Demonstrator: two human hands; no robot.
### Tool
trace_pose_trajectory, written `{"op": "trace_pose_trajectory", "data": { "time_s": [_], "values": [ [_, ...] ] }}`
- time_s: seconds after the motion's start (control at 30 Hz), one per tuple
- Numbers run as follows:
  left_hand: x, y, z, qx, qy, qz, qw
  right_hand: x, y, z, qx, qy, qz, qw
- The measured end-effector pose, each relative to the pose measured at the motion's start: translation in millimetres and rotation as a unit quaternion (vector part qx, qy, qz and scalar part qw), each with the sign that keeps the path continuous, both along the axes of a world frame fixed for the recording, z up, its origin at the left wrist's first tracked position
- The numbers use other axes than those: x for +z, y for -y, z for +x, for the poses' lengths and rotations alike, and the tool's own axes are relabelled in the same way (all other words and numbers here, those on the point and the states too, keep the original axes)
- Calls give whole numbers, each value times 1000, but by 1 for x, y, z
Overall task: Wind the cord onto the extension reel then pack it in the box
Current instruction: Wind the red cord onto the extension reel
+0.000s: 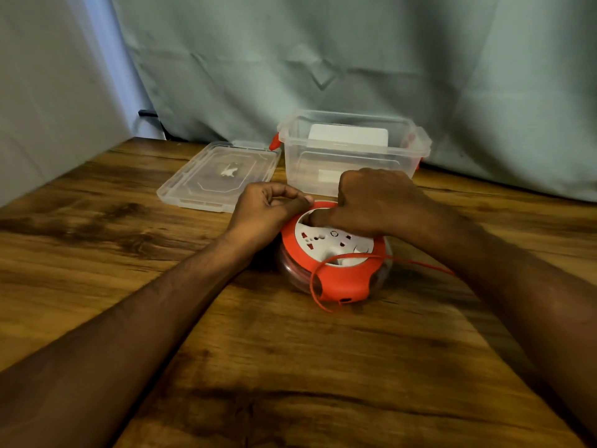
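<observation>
The fingers (290, 197) of the left hand (268, 208) are curled, thumb and tips meeting at the reel's (334, 253) far-left rim, though whether they pinch the rim or only brace against it is hard to tell; the right hand (378, 202) lies over the reel's top with its fingers bent and one pressed into the white face, seemingly to turn it. To wind well, the left hand should hold the red housing firm on the tabletop (290, 367) while the right turns the hub in steady circles, letting the loose cord (416, 262) feed in flat without kinking. The reel sits mid-tabletop, a round red case with a white socket face and a clear lower drum. A red loop hangs off its near edge, and the cord trails right under the right forearm. Behind stand the lid (206, 176) and the open clear box (352, 153), the lid to the left.
</observation>
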State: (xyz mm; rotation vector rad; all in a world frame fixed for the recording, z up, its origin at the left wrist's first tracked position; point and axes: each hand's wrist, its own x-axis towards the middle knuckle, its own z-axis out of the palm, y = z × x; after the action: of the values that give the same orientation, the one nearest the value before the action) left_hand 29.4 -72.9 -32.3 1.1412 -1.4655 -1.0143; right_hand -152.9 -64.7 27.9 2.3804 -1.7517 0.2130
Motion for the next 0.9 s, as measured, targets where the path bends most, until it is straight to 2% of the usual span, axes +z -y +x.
{"op": "trace_pose_trajectory", "data": {
  "time_s": [0.13, 0.23, 0.3, 0.4, 0.53, 0.67, 0.9],
  "values": [
    [0, 0, 1, -8, 5, -5, 1000, 7, -4, 0, 21, -25, 0, 999],
    [0, -1, 1, -13, 7, -6, 1000, 22, -9, -2, 148, -31, 11, 988],
    [1, -1, 1, -16, 14, -7, 1000, 34, -12, -7, 218, 5, 99, 971],
    [2, -2, 1, -18, 18, -6, 1000, 40, -12, -15, 237, 55, 218, 945],
    [2, -2, 1, -20, 7, -4, 1000, 38, -8, -16, 247, 75, 268, 928],
    [1, -1, 1, -20, 11, -10, 1000, 39, -10, -18, 242, 63, 272, 929],
    [1, -1, 1, -22, 9, -16, 1000, 33, -13, -11, 254, 10, 203, 945]
  ]
}}
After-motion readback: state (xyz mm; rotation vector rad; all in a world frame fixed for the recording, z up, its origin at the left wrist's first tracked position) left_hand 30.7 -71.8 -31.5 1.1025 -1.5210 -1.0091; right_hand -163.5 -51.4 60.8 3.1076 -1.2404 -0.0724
